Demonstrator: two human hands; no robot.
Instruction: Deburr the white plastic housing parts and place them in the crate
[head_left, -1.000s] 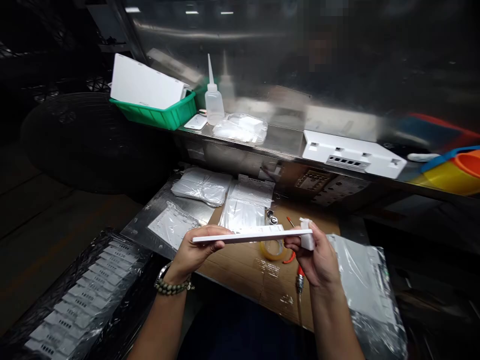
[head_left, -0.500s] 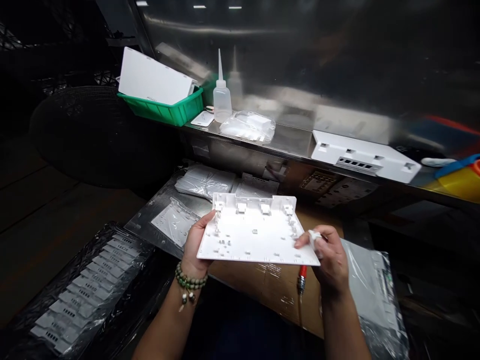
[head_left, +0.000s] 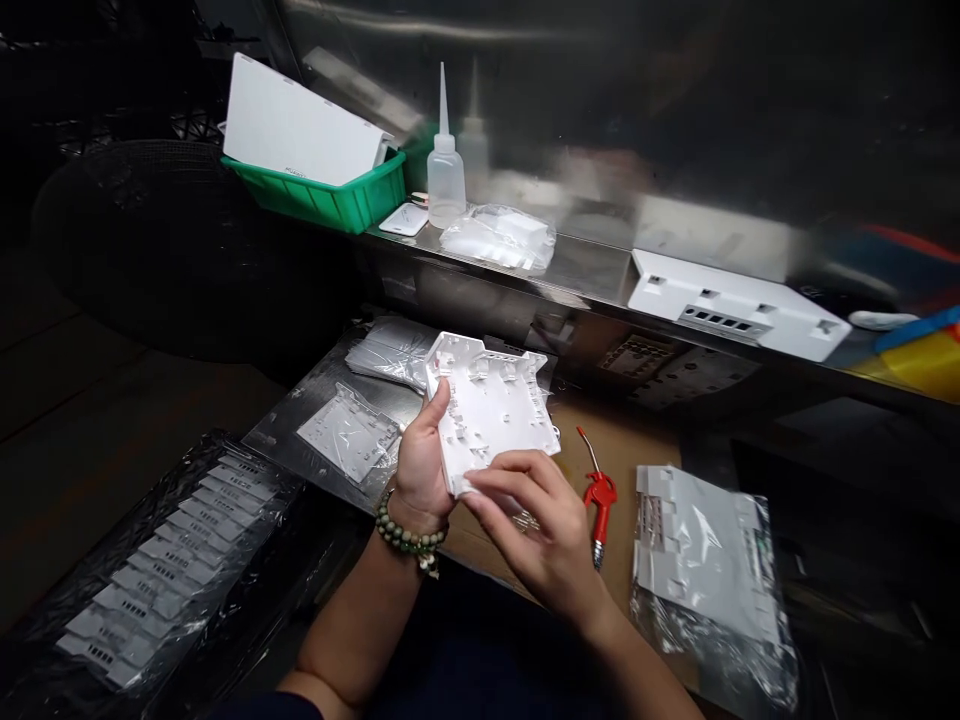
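Observation:
A white plastic housing panel [head_left: 495,405], with clips and posts on its inner face, is held up tilted over the bench. My left hand [head_left: 426,465], with a bead bracelet at the wrist, grips its left edge, thumb on the inner face. My right hand [head_left: 544,525] is closed at the panel's lower left corner, fingertips pinched on a small wad of white cloth that my fingers largely hide. Behind the right hand, a red air blow gun [head_left: 600,495] lies on the cardboard [head_left: 637,430].
Left, a row of stacked white panels [head_left: 172,560] lies on black plastic. Bagged panels [head_left: 697,560] lie at right, another [head_left: 349,435] at left. On the metal shelf stand a green bin [head_left: 322,200], a squeeze bottle [head_left: 447,180], a plastic bag [head_left: 499,238] and a white housing [head_left: 739,305].
The panel has been turned and tilted, moving slightly left and up. My right hand has crossed from its right edge to the lower left corner, uncovering the blow gun.

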